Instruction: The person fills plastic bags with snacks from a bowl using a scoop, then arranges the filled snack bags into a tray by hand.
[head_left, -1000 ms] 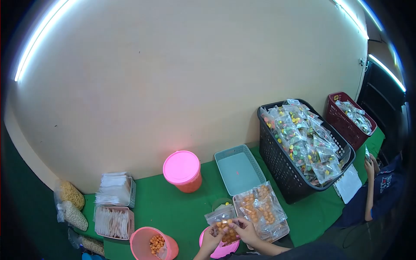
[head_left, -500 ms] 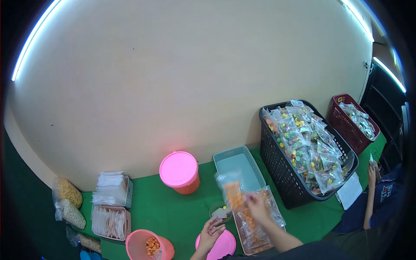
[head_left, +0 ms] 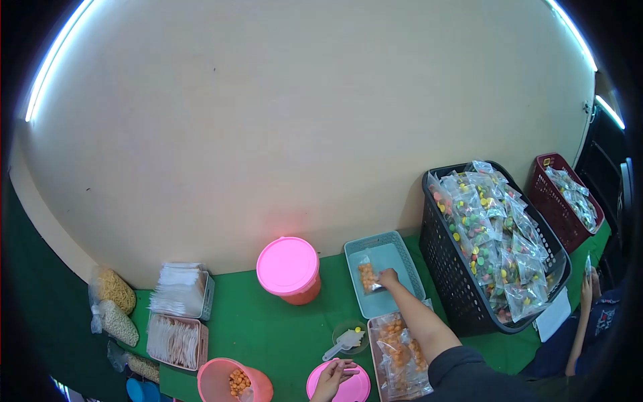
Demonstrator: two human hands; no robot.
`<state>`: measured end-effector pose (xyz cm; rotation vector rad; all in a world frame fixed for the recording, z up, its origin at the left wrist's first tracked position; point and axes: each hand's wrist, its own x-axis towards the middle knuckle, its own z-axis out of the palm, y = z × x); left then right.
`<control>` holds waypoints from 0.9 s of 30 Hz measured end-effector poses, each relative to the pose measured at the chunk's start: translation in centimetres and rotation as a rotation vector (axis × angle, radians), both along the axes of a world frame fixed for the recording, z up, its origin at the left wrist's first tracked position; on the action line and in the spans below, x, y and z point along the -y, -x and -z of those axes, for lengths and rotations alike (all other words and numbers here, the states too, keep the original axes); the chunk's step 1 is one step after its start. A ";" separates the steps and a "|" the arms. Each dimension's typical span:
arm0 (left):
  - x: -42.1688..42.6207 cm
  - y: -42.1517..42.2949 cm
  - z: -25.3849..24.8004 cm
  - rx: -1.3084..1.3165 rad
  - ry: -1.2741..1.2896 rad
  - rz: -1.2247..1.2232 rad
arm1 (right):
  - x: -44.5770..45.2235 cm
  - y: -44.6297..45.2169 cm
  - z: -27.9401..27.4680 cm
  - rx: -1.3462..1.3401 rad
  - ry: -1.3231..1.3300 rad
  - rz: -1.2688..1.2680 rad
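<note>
My right hand [head_left: 386,277] reaches into the blue-grey tray [head_left: 356,293], its fingers closed at the edge of a clear bag of orange snacks [head_left: 368,276] that lies there. Over a pink lid [head_left: 359,387] hovers my left hand [head_left: 332,376], its fingers loosely stretched and nothing in them. Beneath my right forearm is a pale pink tray [head_left: 375,348] with several more filled bags of orange snacks [head_left: 400,355]. A white scoop [head_left: 346,342] rests in a small round bowl [head_left: 362,343] beyond the left hand.
An open pink bucket [head_left: 213,380] with loose orange snacks stands front left; a lidded bucket [head_left: 289,268] stands behind. Stacked packets fill two baskets [head_left: 204,345] at left. A black basket [head_left: 450,281] holds candy bags; beyond are a maroon basket [head_left: 561,213] and another person's hand [head_left: 589,288].
My right hand has moved the snack bag from above the pale pink tray forward into the blue-grey tray. My left hand has lowered slightly. The whole view has shifted a little.
</note>
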<state>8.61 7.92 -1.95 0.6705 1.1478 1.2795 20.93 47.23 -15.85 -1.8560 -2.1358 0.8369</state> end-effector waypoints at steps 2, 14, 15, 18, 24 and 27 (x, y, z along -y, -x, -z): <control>0.4 -0.1 0.3 -0.012 0.020 -0.036 | -0.8 0.6 0.8 -0.038 0.024 -0.025; -1.3 -0.6 1.2 -0.033 0.214 0.140 | 10.7 -5.9 -15.7 -0.450 -0.391 -0.173; -1.5 -0.9 1.7 -0.084 0.207 0.186 | 13.0 -7.4 -17.3 -0.560 -0.280 -0.114; -1.9 -2.3 3.6 -0.172 0.167 0.275 | 18.8 -11.6 -18.6 -0.522 -0.224 -0.030; -3.4 -6.5 7.6 -0.148 0.147 0.377 | 26.8 -18.0 -12.7 -0.166 -0.027 0.147; -4.4 -8.6 8.6 -0.222 0.152 0.344 | 28.8 -17.6 -11.0 -0.177 -0.128 0.111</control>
